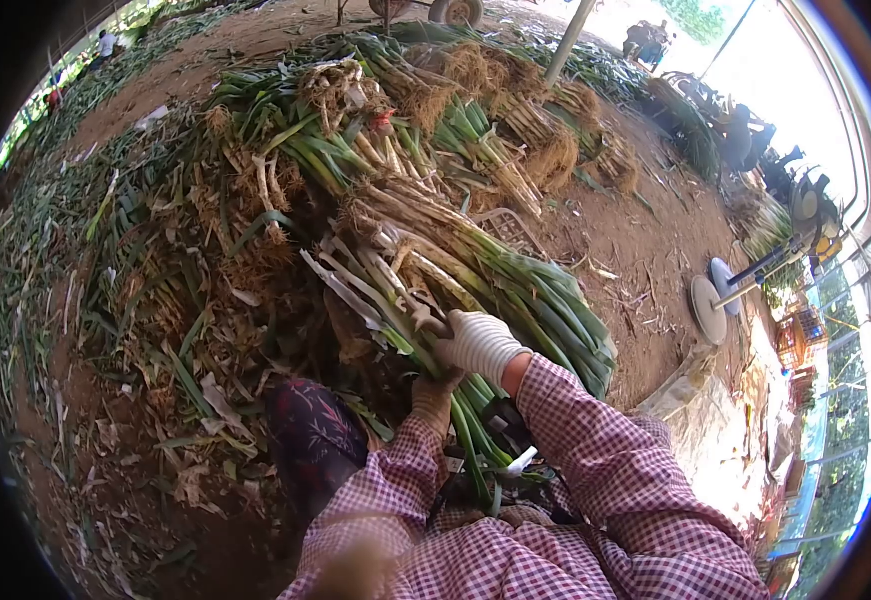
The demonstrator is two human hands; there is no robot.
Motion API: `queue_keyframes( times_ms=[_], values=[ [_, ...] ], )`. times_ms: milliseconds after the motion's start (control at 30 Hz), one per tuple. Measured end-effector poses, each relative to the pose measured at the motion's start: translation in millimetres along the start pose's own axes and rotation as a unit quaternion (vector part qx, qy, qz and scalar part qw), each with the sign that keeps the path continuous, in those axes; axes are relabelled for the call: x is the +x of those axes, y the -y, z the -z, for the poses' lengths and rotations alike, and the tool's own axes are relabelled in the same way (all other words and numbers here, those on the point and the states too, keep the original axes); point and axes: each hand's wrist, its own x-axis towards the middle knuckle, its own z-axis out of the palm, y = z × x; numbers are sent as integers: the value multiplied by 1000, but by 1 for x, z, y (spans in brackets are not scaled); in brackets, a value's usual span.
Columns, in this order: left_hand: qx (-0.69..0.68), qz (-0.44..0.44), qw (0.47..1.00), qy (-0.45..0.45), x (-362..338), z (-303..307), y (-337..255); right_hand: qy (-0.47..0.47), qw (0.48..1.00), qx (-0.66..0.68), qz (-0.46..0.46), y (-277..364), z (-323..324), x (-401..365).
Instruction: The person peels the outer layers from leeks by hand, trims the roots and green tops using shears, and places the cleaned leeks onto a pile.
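Note:
A few leeks (470, 420) lie across my lap, with pale stalks pointing away and green leaves hanging toward my body. My gloved left hand (433, 400) is closed around them from below, at the green part. Just above it, my right hand (468, 340), in a glove with a white ribbed cuff, is closed on the same leeks with its fingers bent over the stalks. Part of the left fingers is hidden behind the leaves. Right beyond my hands lies a thick bundle of leeks (536, 290), its leaves spreading to the right.
More leeks with brown roots (546, 150) are heaped ahead. Leaf scraps (156, 300) cover the ground on the left. On the right are a fan on a stand (708, 308), orange crates (802, 335) and a pale sheet (701, 440). A pole (569, 42) rises behind the heap.

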Motion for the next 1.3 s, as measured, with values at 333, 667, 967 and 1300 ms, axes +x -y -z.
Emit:
queue_keyframes(
  times_ms=[333, 667, 967, 1300],
  values=[
    [-14, -224, 965, -133, -34, 62, -147, -120, 984, 123, 42, -85, -17, -45],
    [142, -121, 977, -99, -53, 74, -150, -179, 979, 92, 32, -59, -33, -72],
    [596, -367, 713, 32, -10, 95, -1, -53, 969, 224, -86, -64, -27, -38],
    [98, 12, 995, 16, -9, 73, -21, 110, 865, 489, 27, -102, -12, -53]
  ],
)
